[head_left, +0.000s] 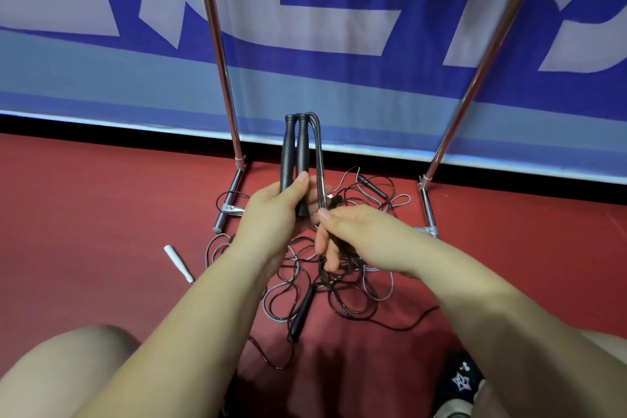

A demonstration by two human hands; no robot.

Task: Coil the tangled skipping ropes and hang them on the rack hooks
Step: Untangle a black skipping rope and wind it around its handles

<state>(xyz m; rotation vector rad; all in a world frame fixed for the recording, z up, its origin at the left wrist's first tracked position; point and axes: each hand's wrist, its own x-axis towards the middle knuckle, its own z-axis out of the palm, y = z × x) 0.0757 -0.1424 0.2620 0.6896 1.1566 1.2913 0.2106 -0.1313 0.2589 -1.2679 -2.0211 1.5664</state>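
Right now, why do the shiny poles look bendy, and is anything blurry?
Head view: the wide lens bows the rack poles outward; they carry bright glare streaks. The black handles look sharp; the knee at the corner looks soft.

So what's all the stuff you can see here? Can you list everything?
Black handles: two, black, held upright together in the left hand.
Cord: one, dark, looping down from the handle tops to the right hand.
Rope tangle: several cords, black and grey, heaped on the floor between the rack's feet.
Loose black handles: at least two, lying in the tangle.
White handle: one, on the floor left of the tangle.
Rack poles: two, shiny metal, rising from floor feet.
Banner: one, blue and white, behind the rack.
Floor: red.
Shoe: one, dark, star pattern, bottom right.
Left hand: grips the handles.
Right hand: pinches the cord.
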